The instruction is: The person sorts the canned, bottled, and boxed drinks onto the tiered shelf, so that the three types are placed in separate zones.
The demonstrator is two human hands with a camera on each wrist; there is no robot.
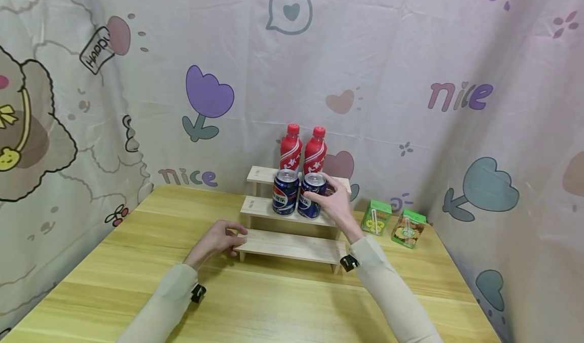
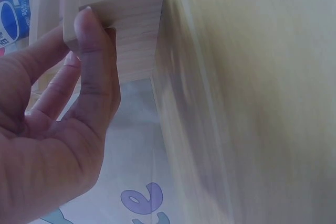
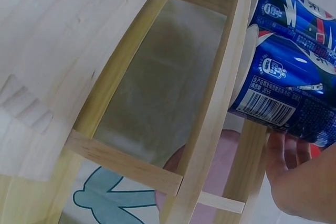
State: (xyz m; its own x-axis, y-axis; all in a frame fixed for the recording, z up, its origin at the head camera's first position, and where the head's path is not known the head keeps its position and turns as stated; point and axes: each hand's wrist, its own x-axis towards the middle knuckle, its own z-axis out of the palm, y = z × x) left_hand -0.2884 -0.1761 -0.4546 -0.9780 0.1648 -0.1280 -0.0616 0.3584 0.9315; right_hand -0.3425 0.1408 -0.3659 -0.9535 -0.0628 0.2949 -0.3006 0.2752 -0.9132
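A three-step wooden display rack (image 1: 292,245) stands on the table. My left hand (image 1: 222,237) pinches the left end of its lowest step, thumb and fingers at the board's edge (image 2: 118,3). On the middle step, two blue soda cans stand upright side by side. My right hand (image 1: 336,201) holds the right can (image 1: 312,199) from its right side; in the right wrist view the fingers (image 3: 290,153) are behind that can and partly hidden. Beside it is the left can (image 1: 285,193). Two red bottles with red caps, a left one (image 1: 291,148) and a right one (image 1: 315,150), stand on the top step.
To the right of the rack, a green-topped juice box with yellow flowers (image 1: 376,217) and another green-topped drink box (image 1: 408,228) stand on the wooden table (image 1: 274,307). A printed cloth (image 1: 255,54) hangs behind and along both sides of the table.
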